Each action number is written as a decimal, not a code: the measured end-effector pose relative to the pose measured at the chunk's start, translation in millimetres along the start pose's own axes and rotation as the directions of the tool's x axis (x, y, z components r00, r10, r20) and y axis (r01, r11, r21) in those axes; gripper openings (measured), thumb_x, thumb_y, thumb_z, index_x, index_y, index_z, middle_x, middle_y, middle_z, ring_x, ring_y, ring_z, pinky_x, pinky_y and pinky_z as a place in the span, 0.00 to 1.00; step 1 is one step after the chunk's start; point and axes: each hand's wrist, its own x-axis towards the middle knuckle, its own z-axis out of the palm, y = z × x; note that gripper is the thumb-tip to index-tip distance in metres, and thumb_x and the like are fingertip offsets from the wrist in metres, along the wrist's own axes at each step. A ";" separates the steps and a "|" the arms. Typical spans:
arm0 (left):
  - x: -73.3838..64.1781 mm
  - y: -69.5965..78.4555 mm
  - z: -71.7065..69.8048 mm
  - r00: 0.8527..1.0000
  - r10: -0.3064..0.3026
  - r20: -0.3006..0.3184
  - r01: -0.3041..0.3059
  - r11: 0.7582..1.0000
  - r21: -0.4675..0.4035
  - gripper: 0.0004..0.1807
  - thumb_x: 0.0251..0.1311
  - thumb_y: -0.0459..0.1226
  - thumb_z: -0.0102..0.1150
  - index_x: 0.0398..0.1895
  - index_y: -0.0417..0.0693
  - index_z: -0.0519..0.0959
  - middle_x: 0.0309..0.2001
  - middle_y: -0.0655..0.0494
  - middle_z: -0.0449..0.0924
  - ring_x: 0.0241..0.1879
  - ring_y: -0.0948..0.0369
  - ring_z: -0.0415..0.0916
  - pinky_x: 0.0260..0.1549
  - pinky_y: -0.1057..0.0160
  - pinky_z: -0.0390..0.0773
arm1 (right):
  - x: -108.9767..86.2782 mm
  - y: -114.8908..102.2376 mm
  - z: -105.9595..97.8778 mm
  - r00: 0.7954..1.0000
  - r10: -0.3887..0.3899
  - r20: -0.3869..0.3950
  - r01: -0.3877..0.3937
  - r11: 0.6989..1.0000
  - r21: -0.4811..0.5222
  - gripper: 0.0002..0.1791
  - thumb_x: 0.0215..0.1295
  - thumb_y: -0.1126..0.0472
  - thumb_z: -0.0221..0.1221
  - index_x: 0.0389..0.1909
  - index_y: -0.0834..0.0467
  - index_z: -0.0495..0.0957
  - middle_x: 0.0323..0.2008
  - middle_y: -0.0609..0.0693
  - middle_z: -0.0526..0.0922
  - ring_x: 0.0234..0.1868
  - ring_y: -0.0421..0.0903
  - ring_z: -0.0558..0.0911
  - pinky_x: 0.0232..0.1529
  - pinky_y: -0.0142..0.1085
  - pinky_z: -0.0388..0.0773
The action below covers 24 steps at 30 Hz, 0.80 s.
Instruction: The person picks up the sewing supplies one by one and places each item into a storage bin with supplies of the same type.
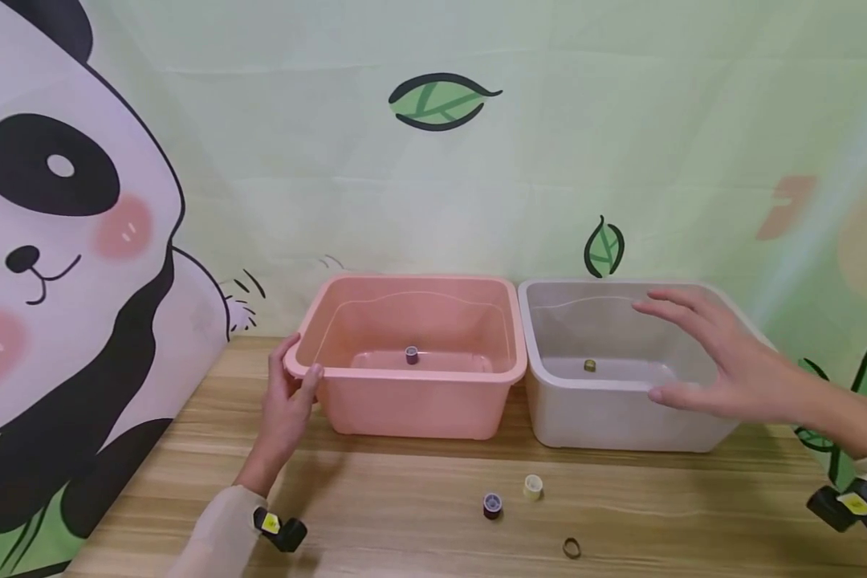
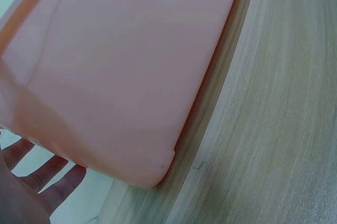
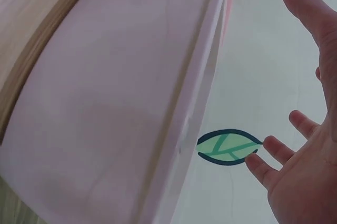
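Observation:
At the near left corner of a pink plastic tub [image 1: 415,405], my left hand [image 1: 283,413] grips the rim, thumb on the front side and fingers around the left side. The left wrist view has those fingers [image 2: 60,182] against the tub's outer wall. My right hand [image 1: 744,369] hovers over the right part of a light grey tub [image 1: 621,417], thumb and fingers spread wide with nothing between them. A small purple cylinder-like piece [image 1: 412,355] lies inside the pink tub. Inside the grey one is a small brassy piece [image 1: 590,365].
On the wooden table [image 1: 405,506] in front of the tubs are a dark purple cylinder-like piece [image 1: 492,506], a cream one [image 1: 533,486] and a thin dark ring [image 1: 571,548]. A printed cloth with a panda and leaves [image 1: 441,100] hangs behind.

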 end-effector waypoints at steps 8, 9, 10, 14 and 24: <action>0.3 -2.5 -0.7 1.000 0.012 -0.002 -0.012 1.000 -0.002 0.35 0.77 0.49 0.53 0.80 0.68 0.49 0.77 0.50 0.58 0.65 0.47 0.69 0.48 0.70 0.80 | -14.8 -15.1 9.4 1.000 0.028 0.011 -0.028 0.999 0.017 0.58 0.42 0.55 0.82 0.77 0.45 0.63 0.77 0.48 0.59 0.72 0.53 0.60 0.61 0.59 0.62; 0.4 -3.0 -0.8 1.000 0.014 -0.004 -0.014 1.000 -0.004 0.35 0.77 0.49 0.53 0.80 0.68 0.49 0.77 0.50 0.58 0.65 0.47 0.69 0.48 0.71 0.80 | -16.5 -16.3 10.5 1.000 0.023 0.008 -0.024 1.000 0.018 0.58 0.42 0.55 0.82 0.77 0.46 0.63 0.77 0.49 0.59 0.73 0.52 0.60 0.63 0.55 0.62; 0.5 -3.3 -0.8 1.000 0.015 -0.005 -0.015 1.000 -0.007 0.35 0.77 0.48 0.53 0.80 0.67 0.49 0.77 0.50 0.58 0.65 0.47 0.69 0.47 0.71 0.80 | -18.0 -17.2 11.4 1.000 0.017 0.004 -0.018 1.000 0.019 0.58 0.42 0.55 0.82 0.77 0.46 0.63 0.77 0.49 0.59 0.73 0.52 0.59 0.66 0.50 0.61; -0.2 -3.1 -0.5 1.000 0.017 -0.005 -0.017 1.000 -0.013 0.36 0.77 0.48 0.53 0.80 0.67 0.49 0.77 0.50 0.58 0.65 0.47 0.69 0.47 0.71 0.80 | -22.8 -20.2 15.2 1.000 -0.011 -0.017 0.011 1.000 0.019 0.59 0.40 0.56 0.82 0.77 0.48 0.64 0.77 0.50 0.60 0.75 0.48 0.58 0.68 0.28 0.51; 0.6 -1.7 -0.1 1.000 0.022 -0.001 -0.022 0.999 -0.044 0.36 0.77 0.48 0.53 0.80 0.67 0.49 0.78 0.52 0.56 0.68 0.44 0.66 0.48 0.72 0.79 | -38.7 -31.6 27.5 1.000 0.018 -0.016 -0.018 1.000 0.011 0.57 0.39 0.55 0.83 0.75 0.50 0.67 0.77 0.50 0.60 0.75 0.46 0.57 0.64 0.26 0.54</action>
